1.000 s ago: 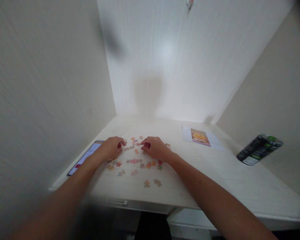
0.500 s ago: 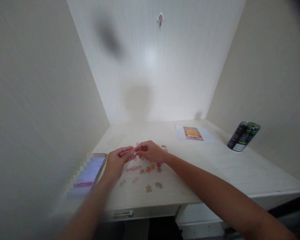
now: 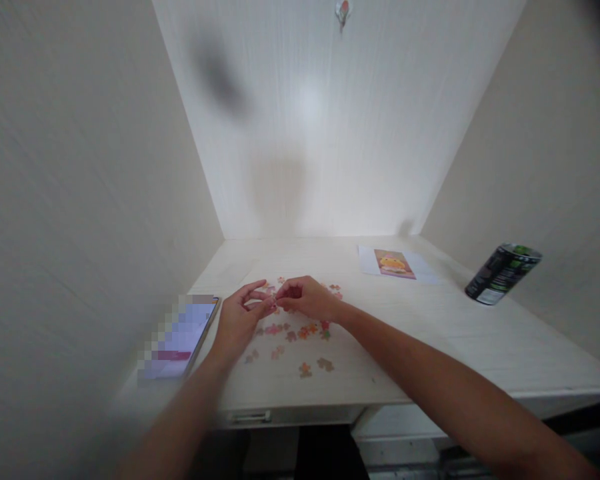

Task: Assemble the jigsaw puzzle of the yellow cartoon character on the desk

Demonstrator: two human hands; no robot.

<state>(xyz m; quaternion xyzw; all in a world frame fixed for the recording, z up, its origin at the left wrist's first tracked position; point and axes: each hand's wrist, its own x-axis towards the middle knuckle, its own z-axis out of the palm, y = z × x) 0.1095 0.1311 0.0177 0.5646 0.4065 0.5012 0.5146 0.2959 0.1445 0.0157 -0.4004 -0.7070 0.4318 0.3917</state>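
Several small coloured puzzle pieces (image 3: 300, 331) lie scattered on a pale wooden desk (image 3: 430, 333). My left hand (image 3: 240, 317) is raised a little over them with the palm turned up and the fingers spread. My right hand (image 3: 307, 298) meets it fingertip to fingertip, its fingers pinched together at a small puzzle piece (image 3: 275, 308) between the two hands. Which hand grips that piece is too small to tell. Two loose pieces (image 3: 315, 366) lie nearer the front edge.
A phone (image 3: 180, 337) with a lit screen lies at the desk's left edge beside the wall. A printed picture sheet (image 3: 395, 263) lies at the back right. A dark can (image 3: 503, 273) stands at the far right. Walls close in on three sides.
Both hands have lifted off the scattered pieces and come together, fingertips meeting. My left hand has turned palm up. The view has also shifted.
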